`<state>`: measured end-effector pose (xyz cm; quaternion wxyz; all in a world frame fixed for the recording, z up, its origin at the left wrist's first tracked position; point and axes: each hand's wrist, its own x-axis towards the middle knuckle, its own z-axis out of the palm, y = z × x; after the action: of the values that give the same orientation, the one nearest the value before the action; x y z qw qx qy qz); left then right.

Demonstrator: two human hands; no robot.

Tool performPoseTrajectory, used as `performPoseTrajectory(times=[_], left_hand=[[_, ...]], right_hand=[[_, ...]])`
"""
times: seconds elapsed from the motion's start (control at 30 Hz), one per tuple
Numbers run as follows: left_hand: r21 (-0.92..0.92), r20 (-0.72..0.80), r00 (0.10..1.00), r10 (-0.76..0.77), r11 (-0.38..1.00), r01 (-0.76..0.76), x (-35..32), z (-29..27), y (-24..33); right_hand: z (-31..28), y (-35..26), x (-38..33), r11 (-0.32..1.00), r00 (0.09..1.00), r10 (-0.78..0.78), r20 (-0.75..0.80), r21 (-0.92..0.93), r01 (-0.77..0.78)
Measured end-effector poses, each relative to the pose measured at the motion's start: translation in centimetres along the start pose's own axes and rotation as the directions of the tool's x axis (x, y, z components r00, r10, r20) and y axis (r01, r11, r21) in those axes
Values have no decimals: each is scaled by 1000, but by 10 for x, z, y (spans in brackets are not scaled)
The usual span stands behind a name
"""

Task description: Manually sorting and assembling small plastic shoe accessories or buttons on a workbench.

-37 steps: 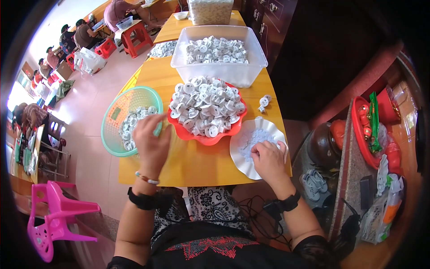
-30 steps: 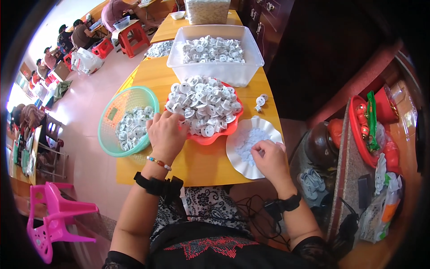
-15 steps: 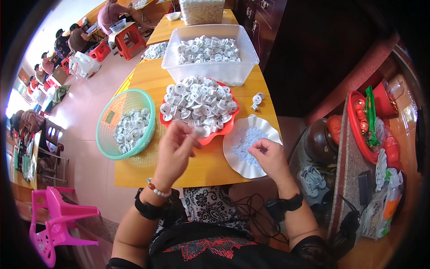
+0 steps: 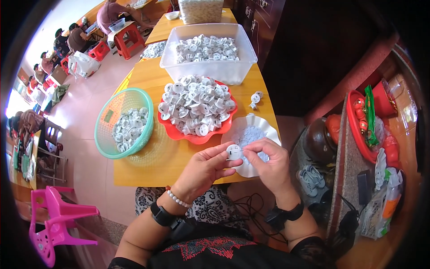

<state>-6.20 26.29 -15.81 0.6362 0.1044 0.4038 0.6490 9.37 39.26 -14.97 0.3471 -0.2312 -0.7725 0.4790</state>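
My left hand (image 4: 204,170) and right hand (image 4: 266,163) cover most of the round white part (image 4: 234,152). At twelve o'clock, the top edge cuts off a container (image 4: 200,10). Pieces in the white dish (image 4: 251,134) are too small to identify.

A small round white plastic disc (image 4: 234,152) pinched above the table edge.
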Motion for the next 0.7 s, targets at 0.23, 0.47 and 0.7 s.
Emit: performPoseTrajectory(times=[0.23,0.47,0.7], left_hand=[[14,0,1000,10,1000,-10,-4,4,-3],[23,-31,999,28,999,-27,-7,7,-2],[85,-39,997,69,994,-65,-5,2,-6]], right_hand=[[6,-9,-2,939,980,-198,18,-282,195],[7,-8,-4,902,969,-242,53,-356,245],[3,-8,-3,821,946,-274,172,-470,323]])
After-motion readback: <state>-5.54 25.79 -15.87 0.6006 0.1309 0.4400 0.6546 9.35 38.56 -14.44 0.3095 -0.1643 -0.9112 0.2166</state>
